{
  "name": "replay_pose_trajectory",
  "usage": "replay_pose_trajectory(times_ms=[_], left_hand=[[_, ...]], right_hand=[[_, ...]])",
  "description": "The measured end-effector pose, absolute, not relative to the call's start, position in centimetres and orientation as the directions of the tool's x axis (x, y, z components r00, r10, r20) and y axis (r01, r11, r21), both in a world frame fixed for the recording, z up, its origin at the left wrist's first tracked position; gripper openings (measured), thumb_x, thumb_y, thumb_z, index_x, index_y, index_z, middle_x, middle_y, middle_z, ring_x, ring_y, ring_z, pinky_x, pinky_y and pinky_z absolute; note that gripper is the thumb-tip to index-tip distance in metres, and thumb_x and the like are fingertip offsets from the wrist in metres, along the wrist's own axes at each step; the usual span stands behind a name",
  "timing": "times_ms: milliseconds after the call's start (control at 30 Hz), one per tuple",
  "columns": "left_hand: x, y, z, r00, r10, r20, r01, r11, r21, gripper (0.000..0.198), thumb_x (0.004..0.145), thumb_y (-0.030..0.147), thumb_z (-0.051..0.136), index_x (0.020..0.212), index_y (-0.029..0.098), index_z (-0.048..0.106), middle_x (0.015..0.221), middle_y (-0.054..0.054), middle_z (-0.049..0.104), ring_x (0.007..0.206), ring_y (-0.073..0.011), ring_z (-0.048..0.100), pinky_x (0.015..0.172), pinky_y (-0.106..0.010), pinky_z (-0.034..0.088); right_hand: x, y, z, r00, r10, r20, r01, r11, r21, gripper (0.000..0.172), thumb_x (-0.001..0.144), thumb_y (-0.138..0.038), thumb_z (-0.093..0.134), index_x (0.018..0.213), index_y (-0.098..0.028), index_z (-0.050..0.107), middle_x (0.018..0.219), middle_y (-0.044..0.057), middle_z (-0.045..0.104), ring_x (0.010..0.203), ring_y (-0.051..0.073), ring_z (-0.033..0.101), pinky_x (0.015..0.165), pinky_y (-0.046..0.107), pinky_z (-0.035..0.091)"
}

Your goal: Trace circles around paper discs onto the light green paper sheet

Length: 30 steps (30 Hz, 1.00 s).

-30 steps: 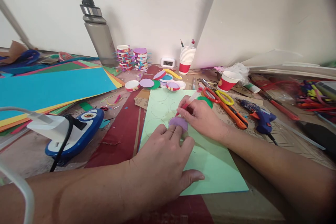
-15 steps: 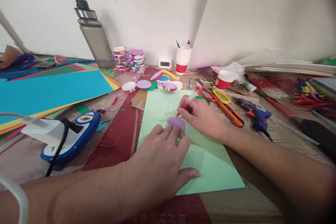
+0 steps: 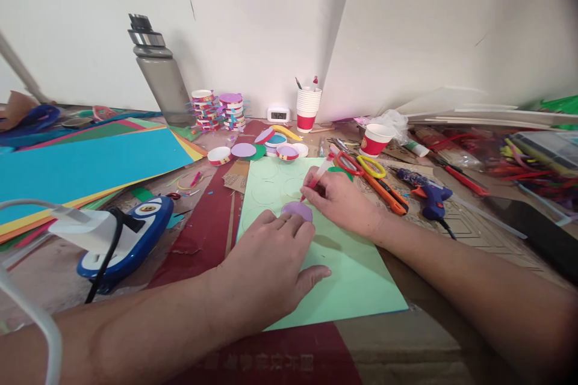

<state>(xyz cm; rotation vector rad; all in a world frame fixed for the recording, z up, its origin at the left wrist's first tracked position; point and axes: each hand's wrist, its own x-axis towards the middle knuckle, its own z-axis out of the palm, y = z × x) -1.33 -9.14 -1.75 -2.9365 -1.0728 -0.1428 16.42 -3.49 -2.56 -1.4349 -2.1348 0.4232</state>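
Observation:
My left hand lies flat with its fingertips on a purple paper disc, its thumb out to the side over the light green sheet. Several pencil-thin circles show on the sheet beyond and left of the disc. Pinched in my right hand is a red pen with a clear barrel. The pen tip meets the disc's far edge. My left fingers cover the near part of the disc.
Scissors, an orange cutter and a blue glue gun lie right. Behind are paper-cup rings, stacked cups and a clock. Left are a power strip, coloured sheets and a bottle.
The camera view has shifted slightly, so everything appears a little further left. My left hand stays on the disc, and the pen remains at the disc's far edge.

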Motion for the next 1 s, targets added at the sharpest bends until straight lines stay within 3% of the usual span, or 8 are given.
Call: replay_pose_trajectory(times_ms=[233, 1000], left_hand=[[-1.15, -9.15, -1.80, 0.762, 0.646, 0.041, 0.645, -0.763, 0.027, 0.040, 0.095, 0.049, 0.050, 0.109, 0.013, 0.062, 0.109, -0.014, 0.068, 0.101, -0.0310, 0.065, 0.085, -0.050, 0.049], [-1.13, -9.08, -1.78, 0.764, 0.645, -0.002, 0.645, -0.764, -0.006, 0.039, 0.096, 0.048, 0.048, 0.110, 0.014, 0.063, 0.111, -0.013, 0.067, 0.102, -0.0307, 0.064, 0.085, -0.049, 0.049]], right_hand=[[16.33, -3.29, -2.76, -0.272, 0.921, 0.278, 0.705, 0.387, -0.595, 0.017, 0.091, -0.021, 0.053, 0.076, -0.018, 0.060, 0.074, 0.001, 0.065, 0.065, 0.012, 0.056, 0.062, 0.025, 0.040], [16.10, -3.07, -3.24, -0.348, 0.898, 0.269, 0.697, 0.440, -0.566, 0.014, 0.091, -0.018, 0.054, 0.078, -0.018, 0.060, 0.074, 0.001, 0.065, 0.066, 0.012, 0.057, 0.063, 0.024, 0.041]])
